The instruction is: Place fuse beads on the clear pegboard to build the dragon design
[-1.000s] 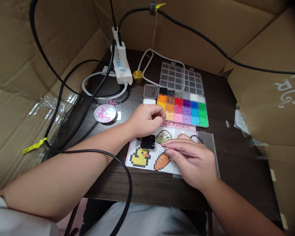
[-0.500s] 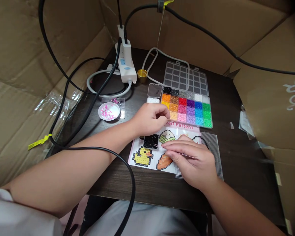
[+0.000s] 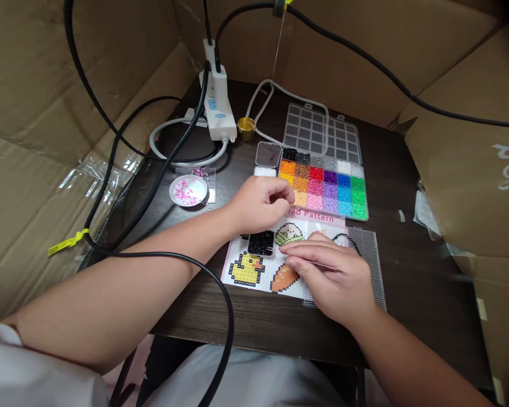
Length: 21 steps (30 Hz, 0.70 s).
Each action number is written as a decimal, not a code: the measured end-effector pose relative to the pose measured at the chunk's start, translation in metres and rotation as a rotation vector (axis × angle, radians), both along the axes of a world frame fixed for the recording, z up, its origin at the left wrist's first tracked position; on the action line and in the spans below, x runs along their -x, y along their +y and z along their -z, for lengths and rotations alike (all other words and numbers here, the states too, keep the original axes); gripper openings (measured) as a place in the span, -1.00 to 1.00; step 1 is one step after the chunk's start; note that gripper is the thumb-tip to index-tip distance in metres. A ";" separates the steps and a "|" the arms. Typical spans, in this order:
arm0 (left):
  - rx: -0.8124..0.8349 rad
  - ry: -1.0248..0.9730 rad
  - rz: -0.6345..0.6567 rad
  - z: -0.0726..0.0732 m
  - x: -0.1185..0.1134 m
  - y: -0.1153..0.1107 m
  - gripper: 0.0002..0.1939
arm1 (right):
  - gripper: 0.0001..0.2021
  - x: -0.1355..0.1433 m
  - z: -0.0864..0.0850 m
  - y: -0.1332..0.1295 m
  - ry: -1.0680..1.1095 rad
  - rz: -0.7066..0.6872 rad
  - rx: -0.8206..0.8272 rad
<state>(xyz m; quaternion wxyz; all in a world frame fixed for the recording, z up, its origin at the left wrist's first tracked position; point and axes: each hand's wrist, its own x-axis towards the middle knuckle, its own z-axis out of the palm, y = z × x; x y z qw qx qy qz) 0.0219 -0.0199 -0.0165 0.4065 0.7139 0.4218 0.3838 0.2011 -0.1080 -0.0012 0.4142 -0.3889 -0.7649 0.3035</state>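
My right hand (image 3: pixel 333 277) pinches a pair of thin metal tweezers (image 3: pixel 282 250). Their tips reach into the right side of a small clear box of black beads (image 3: pixel 261 242), which sits on a printed bead pattern sheet (image 3: pixel 242 272). My left hand (image 3: pixel 265 202) is closed, its fingers curled at the front left corner of the sorted bead case (image 3: pixel 316 189); whether anything is between them is hidden. A clear pegboard (image 3: pixel 375 263) lies partly over the sheet and under my right hand, with a black curved line of beads showing near its top left.
A white dish of pink and white beads (image 3: pixel 190 191) stands at left on another small pegboard (image 3: pixel 212 196). Behind are a power strip (image 3: pixel 221 120), a gold cup (image 3: pixel 246 129) and a white bead box (image 3: pixel 265 171). A black cable (image 3: pixel 220 282) hangs across my left forearm; cardboard walls surround the table.
The view has shifted very slightly. Both hands hold nearly the same places, and the tweezer tips stay at the black beads.
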 end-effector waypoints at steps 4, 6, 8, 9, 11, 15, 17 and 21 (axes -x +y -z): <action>-0.011 0.008 -0.003 -0.001 0.000 0.000 -0.84 | -0.84 0.001 0.000 0.000 -0.006 0.008 0.008; -0.019 0.010 -0.003 -0.002 0.000 0.000 -0.84 | -0.84 0.001 -0.001 0.000 -0.005 0.009 0.017; -0.017 0.013 -0.003 -0.002 0.000 0.000 -0.84 | -0.83 0.001 -0.001 0.000 0.000 0.014 0.029; -0.013 0.016 -0.004 -0.003 0.000 0.000 -0.84 | -0.83 0.001 -0.002 0.000 0.003 0.017 0.039; -0.007 0.026 -0.010 -0.003 0.000 0.000 -0.84 | -0.82 0.001 -0.003 0.000 0.009 0.024 0.059; -0.004 0.027 -0.007 -0.003 0.000 0.000 -0.85 | -0.83 0.001 -0.005 0.000 0.022 0.035 0.082; 0.000 0.022 -0.003 -0.003 0.000 0.000 -0.85 | -0.82 0.000 -0.006 0.000 0.032 0.049 0.085; -0.006 0.029 -0.006 -0.003 0.000 0.000 -0.85 | -0.82 0.000 -0.008 0.000 0.062 0.078 0.095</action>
